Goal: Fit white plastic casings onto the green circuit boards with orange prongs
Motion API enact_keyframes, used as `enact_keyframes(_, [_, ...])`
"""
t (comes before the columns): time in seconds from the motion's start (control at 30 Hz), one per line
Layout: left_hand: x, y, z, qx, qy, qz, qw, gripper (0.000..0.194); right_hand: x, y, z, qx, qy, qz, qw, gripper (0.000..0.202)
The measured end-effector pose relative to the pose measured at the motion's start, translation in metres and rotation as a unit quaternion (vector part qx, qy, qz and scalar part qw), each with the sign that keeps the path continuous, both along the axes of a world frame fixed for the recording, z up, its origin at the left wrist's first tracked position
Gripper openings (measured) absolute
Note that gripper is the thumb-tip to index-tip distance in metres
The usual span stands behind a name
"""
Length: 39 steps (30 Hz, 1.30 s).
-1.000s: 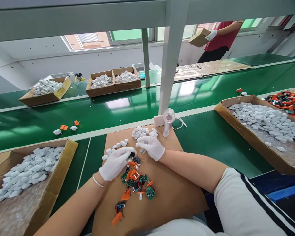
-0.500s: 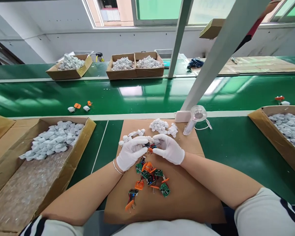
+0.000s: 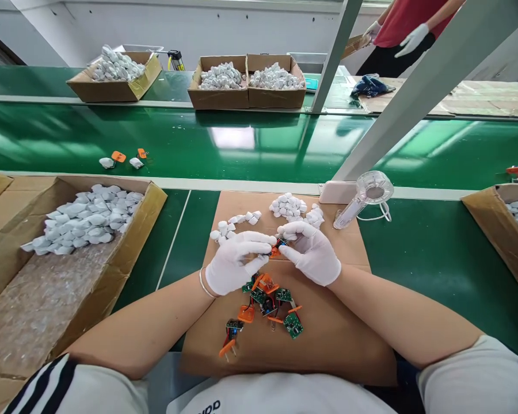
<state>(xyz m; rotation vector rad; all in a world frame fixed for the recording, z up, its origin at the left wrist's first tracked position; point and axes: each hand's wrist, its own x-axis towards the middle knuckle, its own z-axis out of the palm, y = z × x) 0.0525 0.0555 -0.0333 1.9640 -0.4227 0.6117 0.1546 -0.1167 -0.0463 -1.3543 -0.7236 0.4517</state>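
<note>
Between my two white-gloved hands is a small circuit board assembly point(image 3: 277, 249) with an orange plug piece and wires, partly hidden by the fingers. My left hand point(image 3: 237, 261) pinches it from the left, and my right hand point(image 3: 313, 253) grips it from the right. Just below, on a cardboard sheet point(image 3: 328, 345), lies a cluster of green circuit boards point(image 3: 292, 325) with orange plug pieces point(image 3: 246, 314). Beyond my fingers sit small white plastic housings point(image 3: 287, 205), with more white pieces point(image 3: 223, 231) behind my left hand.
A cardboard box of white pieces point(image 3: 90, 215) stands at left, another box point(image 3: 496, 221) at right. A clear handheld fan point(image 3: 365, 195) lies by a slanted post point(image 3: 397, 98). Filled boxes point(image 3: 218, 99) line the far side of the green belt point(image 3: 168, 155). A gloved co-worker point(image 3: 414, 34) stands behind.
My view has tilted down and the scene has shifted. My hands are slightly further apart, still around the circuit board assembly. The co-worker's gloved hands have come into sight.
</note>
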Motion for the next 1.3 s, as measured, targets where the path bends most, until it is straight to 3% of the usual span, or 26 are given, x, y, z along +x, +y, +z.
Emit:
enact_keyframes(0.13, [0.001, 0.000, 0.005, 0.177, -0.083, -0.034, 0.980, 0.028, -0.002, 0.000, -0.003, -0.023, -0.037, -0.012, 0.999, 0.029])
enact_keyframes(0.2, [0.001, 0.001, 0.007, 0.226, -0.098, -0.055, 0.968, 0.027, -0.002, 0.000, -0.004, -0.035, -0.063, -0.009, 0.997, 0.027])
enact_keyframes(0.43, [0.001, 0.003, 0.008, 0.172, -0.120, 0.030, 0.977, 0.030, 0.000, -0.003, -0.004, 0.014, -0.170, -0.033, 0.985, 0.029])
enact_keyframes(0.6, [0.000, 0.002, 0.007, 0.210, -0.141, 0.002, 0.968, 0.025, -0.001, -0.004, -0.004, -0.012, -0.203, -0.050, 0.978, 0.031])
enact_keyframes(0.9, [0.001, 0.009, 0.013, 0.250, -0.138, -0.063, 0.956, 0.020, -0.003, 0.001, 0.000, 0.000, -0.038, -0.005, 0.999, 0.024])
enact_keyframes(1.03, [-0.001, 0.006, 0.014, 0.274, -0.117, -0.090, 0.950, 0.021, -0.003, -0.002, 0.001, -0.017, -0.102, -0.003, 0.995, 0.024])
enact_keyframes(1.17, [-0.003, 0.001, 0.013, 0.288, -0.117, -0.029, 0.950, 0.028, -0.003, -0.004, 0.003, -0.005, -0.118, -0.009, 0.993, 0.021])
enact_keyframes(1.3, [-0.003, -0.003, 0.010, 0.249, -0.081, 0.095, 0.960, 0.031, -0.001, 0.000, 0.007, 0.050, -0.056, -0.036, 0.997, 0.022])
